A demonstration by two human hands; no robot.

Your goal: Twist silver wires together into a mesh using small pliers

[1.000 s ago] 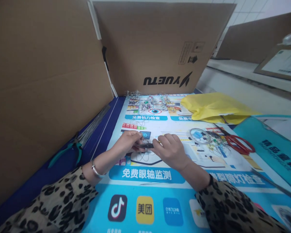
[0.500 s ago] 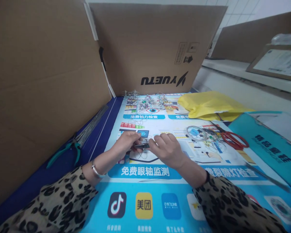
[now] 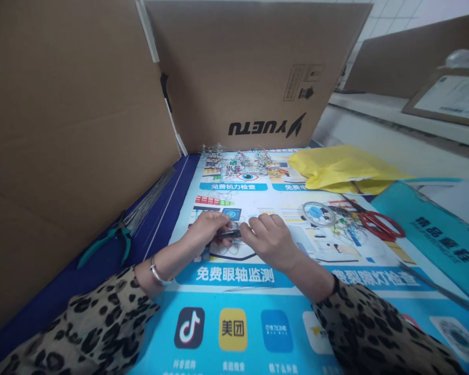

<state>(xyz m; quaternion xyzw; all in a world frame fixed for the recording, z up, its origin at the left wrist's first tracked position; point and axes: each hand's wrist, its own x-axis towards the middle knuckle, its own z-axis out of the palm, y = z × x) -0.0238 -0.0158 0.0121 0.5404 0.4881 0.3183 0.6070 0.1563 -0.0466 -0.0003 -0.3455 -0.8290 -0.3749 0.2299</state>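
Fingers of my right hand point(image 3: 269, 240) are wrapped round one end of a small dark tool point(image 3: 230, 234) at the middle of the printed mat point(image 3: 234, 302). Close to its other end, my left hand point(image 3: 207, 229) is closed in a pinch, with thin wire point(image 3: 230, 249) looping out below the fingers. Whether the left fingers hold the wire, the tool tip or both is too small to tell. A loose tangle of fine wire point(image 3: 222, 195) lies just beyond my hands.
Teal-handled pliers point(image 3: 105, 245) and thin rods point(image 3: 150, 198) lie left. Wire bundles point(image 3: 240, 159) sit by the cardboard wall point(image 3: 258, 67). A clear spool point(image 3: 318, 213), red scissors point(image 3: 381, 225), yellow bag point(image 3: 344, 166), teal packet point(image 3: 433, 224) and tweezers point(image 3: 433, 285) are right.
The view has shifted slightly, so things on the right appear a little further right. Both hands keep nearly the same pose, and the dark tool looks slightly more level.
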